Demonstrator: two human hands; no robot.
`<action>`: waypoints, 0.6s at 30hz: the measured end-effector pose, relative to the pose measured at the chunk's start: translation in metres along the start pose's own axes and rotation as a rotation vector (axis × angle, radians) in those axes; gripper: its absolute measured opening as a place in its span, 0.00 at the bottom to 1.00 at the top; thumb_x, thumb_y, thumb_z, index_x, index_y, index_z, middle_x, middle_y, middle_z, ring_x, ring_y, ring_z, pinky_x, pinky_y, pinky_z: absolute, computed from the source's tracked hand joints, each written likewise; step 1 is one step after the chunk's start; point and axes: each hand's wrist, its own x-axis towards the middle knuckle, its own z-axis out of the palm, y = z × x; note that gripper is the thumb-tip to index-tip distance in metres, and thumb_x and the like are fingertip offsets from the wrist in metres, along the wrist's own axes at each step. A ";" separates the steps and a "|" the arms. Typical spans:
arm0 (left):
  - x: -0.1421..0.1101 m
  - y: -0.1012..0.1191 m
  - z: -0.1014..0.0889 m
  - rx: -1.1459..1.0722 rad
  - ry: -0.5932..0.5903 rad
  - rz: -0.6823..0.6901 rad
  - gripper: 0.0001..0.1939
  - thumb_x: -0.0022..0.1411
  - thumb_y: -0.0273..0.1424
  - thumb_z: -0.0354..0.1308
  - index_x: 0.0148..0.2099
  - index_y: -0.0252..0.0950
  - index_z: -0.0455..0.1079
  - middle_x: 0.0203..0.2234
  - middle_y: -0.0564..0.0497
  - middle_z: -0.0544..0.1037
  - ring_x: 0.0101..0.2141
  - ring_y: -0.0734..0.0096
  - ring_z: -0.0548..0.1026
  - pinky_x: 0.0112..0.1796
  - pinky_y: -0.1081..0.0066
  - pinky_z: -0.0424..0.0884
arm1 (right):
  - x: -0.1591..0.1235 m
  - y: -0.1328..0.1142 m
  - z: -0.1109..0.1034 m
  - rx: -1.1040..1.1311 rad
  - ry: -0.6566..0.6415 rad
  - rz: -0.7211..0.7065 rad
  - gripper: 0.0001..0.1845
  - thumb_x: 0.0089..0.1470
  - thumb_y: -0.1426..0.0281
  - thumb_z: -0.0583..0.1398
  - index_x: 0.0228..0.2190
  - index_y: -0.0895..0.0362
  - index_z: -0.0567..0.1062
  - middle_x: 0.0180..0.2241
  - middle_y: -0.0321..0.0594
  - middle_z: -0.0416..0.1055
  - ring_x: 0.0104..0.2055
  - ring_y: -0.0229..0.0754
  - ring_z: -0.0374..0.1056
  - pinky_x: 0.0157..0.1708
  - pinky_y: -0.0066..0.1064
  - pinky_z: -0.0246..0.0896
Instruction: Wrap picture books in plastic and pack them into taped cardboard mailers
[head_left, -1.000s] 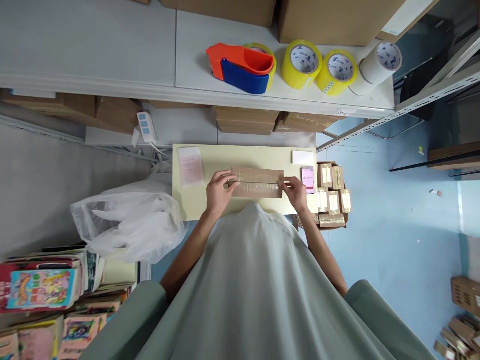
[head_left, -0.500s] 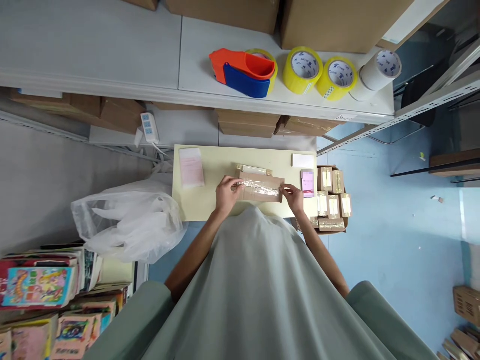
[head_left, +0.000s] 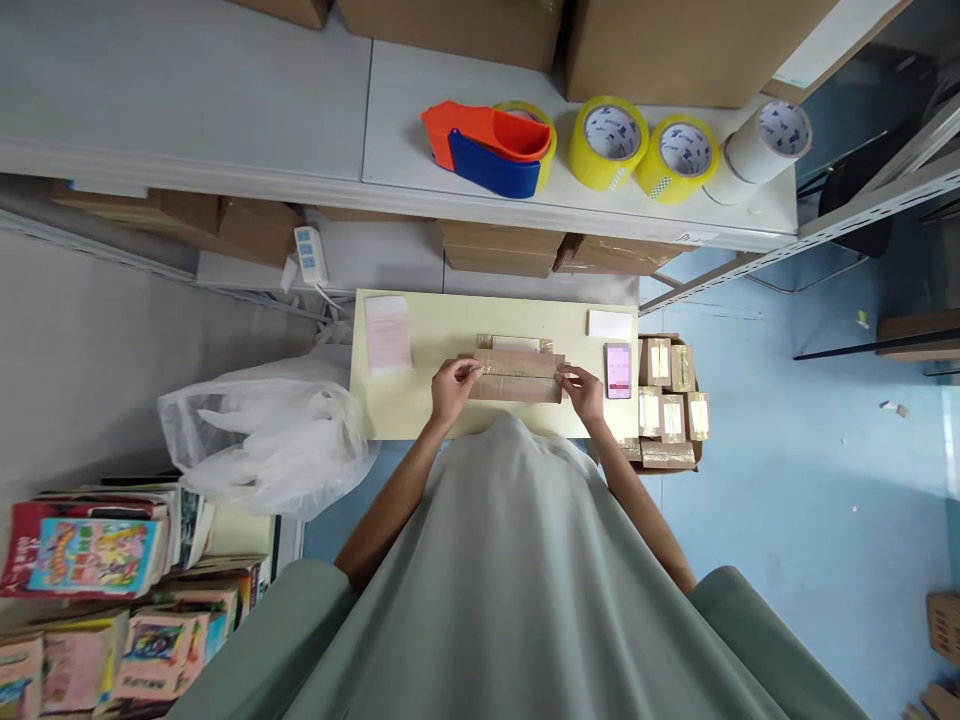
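Observation:
A small brown cardboard box [head_left: 517, 388] lies on the cream table, with a dark seam running lengthwise across its top. My left hand [head_left: 452, 388] pinches its left end, thumb and fingertips together near the seam. At the opposite end my right hand [head_left: 583, 392] grips the right edge the same way. Whether the fingertips also hold tape is too small to tell. Just behind sits another taped box [head_left: 516, 343] with a white label, partly hidden by the nearer one.
On the table [head_left: 435, 320] are a pinkish paper packet [head_left: 388, 334], a white slip [head_left: 609, 324] and a phone [head_left: 618, 371]. A carton of small boxes [head_left: 667, 402] stands right. The shelf bears an orange-blue tape dispenser [head_left: 487, 150] and yellow tape rolls [head_left: 607, 140]. A plastic bag [head_left: 266, 435] is left.
The shiny glare on top of the box is gone and its seam now shows. The box has shifted slightly left and shows a flatter top, both hands still at its ends.

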 end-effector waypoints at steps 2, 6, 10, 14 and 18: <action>0.001 -0.002 0.002 -0.032 0.010 -0.033 0.16 0.64 0.46 0.70 0.45 0.40 0.82 0.46 0.44 0.85 0.42 0.60 0.84 0.53 0.59 0.80 | 0.002 0.002 0.000 0.010 -0.010 -0.001 0.31 0.55 0.39 0.67 0.42 0.52 0.85 0.54 0.49 0.86 0.47 0.57 0.85 0.52 0.51 0.82; 0.001 -0.005 0.002 -0.065 0.021 -0.080 0.20 0.62 0.50 0.70 0.45 0.39 0.82 0.47 0.42 0.86 0.43 0.58 0.85 0.54 0.58 0.80 | 0.000 0.007 0.002 0.002 -0.018 -0.018 0.33 0.58 0.36 0.64 0.45 0.51 0.86 0.55 0.49 0.86 0.48 0.56 0.85 0.52 0.50 0.83; 0.000 -0.004 0.004 -0.044 0.041 -0.142 0.25 0.58 0.54 0.70 0.45 0.39 0.82 0.45 0.43 0.88 0.43 0.57 0.84 0.53 0.57 0.80 | -0.001 0.011 0.000 -0.081 -0.034 -0.039 0.28 0.60 0.40 0.65 0.47 0.47 0.87 0.55 0.44 0.86 0.48 0.59 0.86 0.55 0.53 0.83; -0.003 -0.003 0.010 -0.055 0.123 -0.200 0.28 0.56 0.59 0.72 0.42 0.39 0.80 0.42 0.43 0.88 0.42 0.57 0.84 0.51 0.58 0.81 | 0.003 0.017 -0.004 -0.067 -0.101 -0.055 0.26 0.59 0.41 0.68 0.47 0.45 0.88 0.63 0.40 0.82 0.49 0.58 0.86 0.58 0.54 0.83; -0.005 -0.004 0.013 -0.051 0.154 -0.195 0.26 0.55 0.58 0.73 0.39 0.41 0.78 0.38 0.45 0.86 0.42 0.57 0.83 0.49 0.59 0.79 | 0.007 0.026 -0.003 -0.007 -0.111 -0.062 0.28 0.59 0.41 0.68 0.48 0.46 0.89 0.62 0.42 0.83 0.49 0.58 0.86 0.59 0.55 0.82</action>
